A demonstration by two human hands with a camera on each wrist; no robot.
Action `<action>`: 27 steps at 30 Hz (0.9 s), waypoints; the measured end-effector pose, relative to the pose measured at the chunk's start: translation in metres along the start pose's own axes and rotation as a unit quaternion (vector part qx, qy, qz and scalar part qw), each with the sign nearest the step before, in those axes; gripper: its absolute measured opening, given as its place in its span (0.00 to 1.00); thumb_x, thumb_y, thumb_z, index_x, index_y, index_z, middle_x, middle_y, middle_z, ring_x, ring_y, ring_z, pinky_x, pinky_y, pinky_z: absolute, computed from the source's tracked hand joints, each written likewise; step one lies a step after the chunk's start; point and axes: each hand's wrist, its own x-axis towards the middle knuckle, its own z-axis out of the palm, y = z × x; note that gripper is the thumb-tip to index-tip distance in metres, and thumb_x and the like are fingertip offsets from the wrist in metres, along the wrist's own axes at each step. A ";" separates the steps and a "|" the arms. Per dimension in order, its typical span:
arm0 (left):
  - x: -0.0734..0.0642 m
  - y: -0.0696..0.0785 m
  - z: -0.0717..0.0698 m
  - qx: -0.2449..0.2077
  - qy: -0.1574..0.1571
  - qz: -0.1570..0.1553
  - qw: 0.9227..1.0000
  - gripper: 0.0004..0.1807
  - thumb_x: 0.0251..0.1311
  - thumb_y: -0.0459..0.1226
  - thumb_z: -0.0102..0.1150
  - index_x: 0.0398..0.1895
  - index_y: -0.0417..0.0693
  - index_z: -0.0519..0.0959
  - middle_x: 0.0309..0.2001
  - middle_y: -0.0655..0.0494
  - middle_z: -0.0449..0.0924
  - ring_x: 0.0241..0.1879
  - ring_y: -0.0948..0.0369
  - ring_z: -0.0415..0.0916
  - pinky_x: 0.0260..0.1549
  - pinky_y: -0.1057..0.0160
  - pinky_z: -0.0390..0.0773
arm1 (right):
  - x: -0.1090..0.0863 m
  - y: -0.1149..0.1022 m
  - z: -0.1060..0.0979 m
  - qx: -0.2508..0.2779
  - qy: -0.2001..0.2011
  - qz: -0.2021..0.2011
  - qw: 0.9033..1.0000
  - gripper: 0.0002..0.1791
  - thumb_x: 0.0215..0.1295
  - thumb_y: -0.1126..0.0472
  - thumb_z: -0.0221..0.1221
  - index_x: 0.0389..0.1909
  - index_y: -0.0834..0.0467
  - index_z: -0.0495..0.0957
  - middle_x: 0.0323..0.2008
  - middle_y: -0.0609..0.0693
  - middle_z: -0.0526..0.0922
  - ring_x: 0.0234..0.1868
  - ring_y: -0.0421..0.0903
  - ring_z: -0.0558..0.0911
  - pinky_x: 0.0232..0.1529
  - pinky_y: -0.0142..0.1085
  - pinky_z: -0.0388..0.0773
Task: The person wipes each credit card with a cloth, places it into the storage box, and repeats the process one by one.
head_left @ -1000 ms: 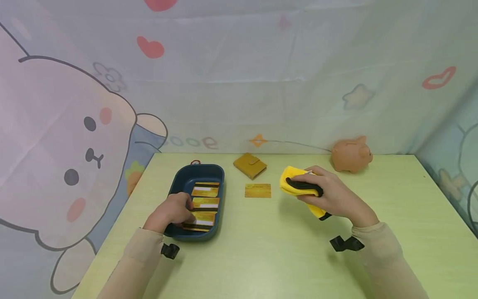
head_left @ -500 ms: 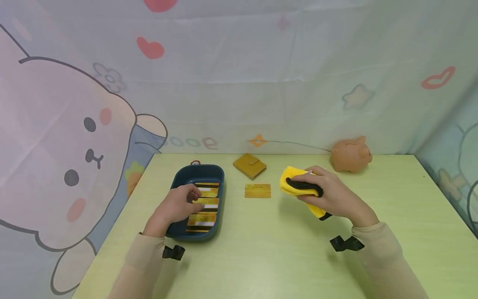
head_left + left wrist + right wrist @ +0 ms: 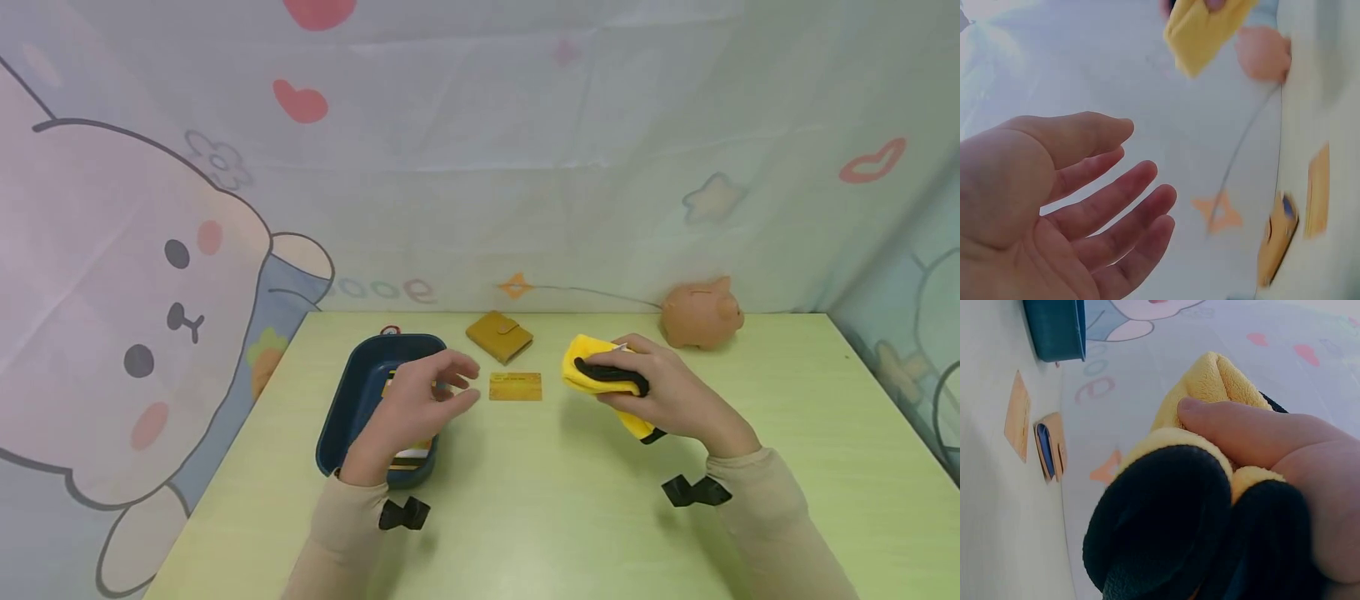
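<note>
My left hand [image 3: 420, 408] hovers over the right side of the blue tray [image 3: 341, 400], fingers loosely bent and holding nothing. Its fingertips point toward a gold card [image 3: 515, 387] lying flat on the table. Inside the tray are gold cards [image 3: 412, 454] with dark stripes, mostly hidden beneath the hand and forearm. On the other side, my right hand [image 3: 660, 387] grips a folded yellow cloth [image 3: 588, 350] with black edging, raised above the table. In the right wrist view the thumb presses on the bunched cloth [image 3: 1210, 381], whose dark underside shows in the folds.
A mustard wallet [image 3: 499, 336] lies behind the loose card. At the back right stands a piggy bank [image 3: 701, 315]. A small red-rimmed round thing [image 3: 391, 330] peeks out behind the tray. A printed curtain [image 3: 480, 167] hangs along the table's back edge.
My left hand has risen out of the tray and moved right, toward the loose card, with nothing in its fingers. The right hand keeps its place with the cloth.
</note>
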 end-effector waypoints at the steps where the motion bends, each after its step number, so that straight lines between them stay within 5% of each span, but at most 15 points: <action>1: 0.003 0.003 0.006 -0.007 -0.004 0.005 1.000 0.11 0.68 0.36 0.69 0.51 0.51 0.83 0.50 0.58 0.86 0.46 0.60 0.86 0.48 0.52 0.88 | 0.000 0.000 0.000 0.000 0.000 0.000 1.000 0.28 0.59 0.62 0.78 0.61 0.50 0.85 0.53 0.51 0.80 0.47 0.46 0.83 0.41 0.38 0.85; 12: 0.031 0.008 0.057 -0.040 -0.025 0.006 0.999 0.13 0.69 0.37 0.68 0.54 0.44 0.83 0.53 0.49 0.87 0.50 0.56 0.85 0.49 0.59 0.87 | 0.000 0.001 0.000 -0.005 0.001 -0.003 1.000 0.28 0.59 0.61 0.77 0.62 0.49 0.85 0.53 0.51 0.81 0.47 0.45 0.83 0.41 0.37 0.85; 27: 0.054 -0.041 0.093 -0.037 0.074 -0.092 0.992 0.11 0.63 0.33 0.73 0.46 0.48 0.85 0.48 0.54 0.88 0.47 0.52 0.84 0.47 0.53 0.85 | 0.000 0.000 -0.001 -0.010 -0.002 -0.002 1.000 0.28 0.59 0.61 0.78 0.62 0.49 0.85 0.52 0.50 0.80 0.45 0.45 0.82 0.41 0.38 0.84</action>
